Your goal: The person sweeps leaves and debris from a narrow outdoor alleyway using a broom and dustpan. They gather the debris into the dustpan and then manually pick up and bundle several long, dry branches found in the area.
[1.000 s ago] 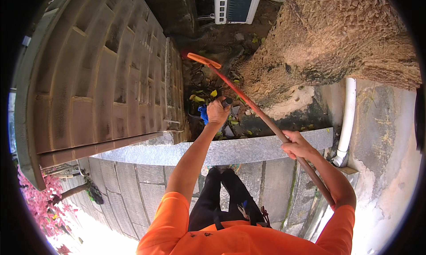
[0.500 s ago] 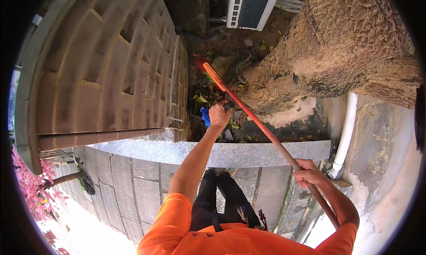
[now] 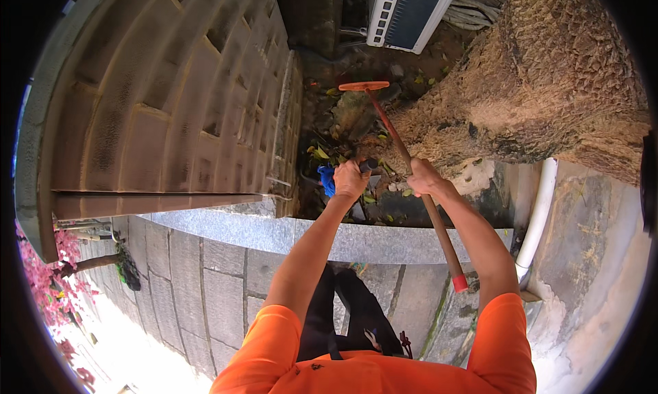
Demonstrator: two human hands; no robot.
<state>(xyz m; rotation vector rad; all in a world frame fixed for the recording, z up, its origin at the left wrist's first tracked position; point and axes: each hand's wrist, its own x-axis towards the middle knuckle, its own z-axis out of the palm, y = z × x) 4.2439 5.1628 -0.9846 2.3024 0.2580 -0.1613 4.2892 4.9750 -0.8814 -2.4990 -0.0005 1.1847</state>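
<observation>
My right hand (image 3: 426,178) is closed round the wooden shaft of a long-handled tool (image 3: 441,233), about midway along it. The shaft turns red-orange toward its far end, where a narrow orange head (image 3: 363,86) lies crosswise over the soil; no teeth can be made out. A red cap covers the near end. My left hand (image 3: 351,180) grips a dark, round-ended handle (image 3: 369,165); what it belongs to is hidden below. Crumpled blue material (image 3: 327,180) shows just left of that hand.
A brick wall (image 3: 157,106) rises on the left and a thick tree trunk (image 3: 541,92) on the right. Between them is soil with fallen leaves (image 3: 319,152). A stone kerb (image 3: 384,243) runs before my feet. A white pipe (image 3: 538,216) and a white outdoor unit (image 3: 415,13) stand beyond.
My right hand has moved forward and left, up the shaft. The tool's head has swung right and turned crosswise, and its capped near end now shows. My left hand keeps its grip.
</observation>
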